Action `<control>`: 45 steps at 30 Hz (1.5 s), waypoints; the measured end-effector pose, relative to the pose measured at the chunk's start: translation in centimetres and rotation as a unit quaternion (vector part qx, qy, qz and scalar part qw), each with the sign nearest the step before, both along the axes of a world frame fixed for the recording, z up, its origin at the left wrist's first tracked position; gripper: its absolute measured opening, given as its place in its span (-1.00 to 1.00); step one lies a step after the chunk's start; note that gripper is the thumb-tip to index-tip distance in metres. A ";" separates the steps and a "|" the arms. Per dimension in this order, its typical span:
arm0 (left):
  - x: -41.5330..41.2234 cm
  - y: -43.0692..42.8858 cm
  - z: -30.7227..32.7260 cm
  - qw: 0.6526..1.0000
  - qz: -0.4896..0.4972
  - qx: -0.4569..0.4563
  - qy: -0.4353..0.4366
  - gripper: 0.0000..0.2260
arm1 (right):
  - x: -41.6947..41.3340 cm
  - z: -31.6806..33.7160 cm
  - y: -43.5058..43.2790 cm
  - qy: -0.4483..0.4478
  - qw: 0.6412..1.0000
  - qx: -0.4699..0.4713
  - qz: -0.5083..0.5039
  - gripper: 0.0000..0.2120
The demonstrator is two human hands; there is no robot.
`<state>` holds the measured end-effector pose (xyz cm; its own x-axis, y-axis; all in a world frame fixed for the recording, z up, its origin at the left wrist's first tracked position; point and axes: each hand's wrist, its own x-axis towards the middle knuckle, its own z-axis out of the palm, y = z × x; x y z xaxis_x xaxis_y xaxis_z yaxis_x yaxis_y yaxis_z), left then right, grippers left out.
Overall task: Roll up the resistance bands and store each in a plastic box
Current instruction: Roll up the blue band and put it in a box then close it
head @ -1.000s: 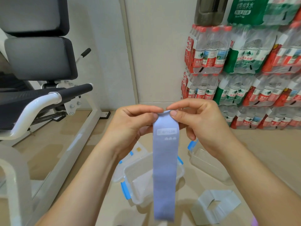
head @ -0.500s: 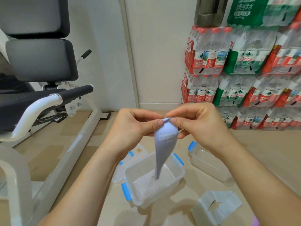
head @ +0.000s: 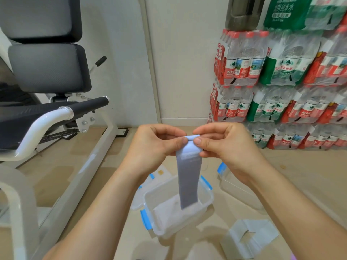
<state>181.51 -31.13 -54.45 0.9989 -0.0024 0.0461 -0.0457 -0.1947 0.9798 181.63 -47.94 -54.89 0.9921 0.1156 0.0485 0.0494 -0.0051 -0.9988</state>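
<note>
Barely into the first roll — pinching the top edge of the blue band [head: 188,177] in left hand [head: 155,145] and right hand [head: 225,145], tail dangling over the open box [head: 165,222]. Left: rolling, boxing, then the grey band [head: 262,233] on the floor.

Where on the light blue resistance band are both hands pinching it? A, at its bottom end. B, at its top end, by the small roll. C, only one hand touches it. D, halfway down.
B: the left hand and the right hand both pinch the top of the resistance band, where a small roll shows; the rest hangs free over the open plastic box.
</note>
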 end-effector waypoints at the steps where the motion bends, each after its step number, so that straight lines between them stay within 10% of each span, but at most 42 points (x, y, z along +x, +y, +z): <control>1: 0.1 0.0 -0.1 1.000 0.008 0.019 -0.007 -0.92 | 0.0 -0.1 0.1 -0.003 1.000 -0.010 -0.006 -0.86; 8: -0.1 -0.6 -0.5 0.987 0.029 0.132 -0.086 -0.89 | 0.2 -0.2 0.1 -0.069 0.985 -0.156 -0.014 -0.85; 24: -0.1 -0.3 -0.2 0.996 -0.049 -0.072 -0.001 -0.94 | -0.1 0.5 -0.3 -0.004 1.000 -0.008 0.010 -0.86; 45: -0.2 -0.8 -0.3 1.000 -0.011 -0.012 -0.017 -0.85 | 0.0 -0.2 0.1 0.012 0.999 0.038 -0.013 -0.77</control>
<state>181.35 -31.96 -54.80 0.9965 -0.0233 0.0807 -0.0835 -0.1697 0.9820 181.63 -47.88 -55.07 0.9957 0.0866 0.0315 0.0254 0.0705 -0.9972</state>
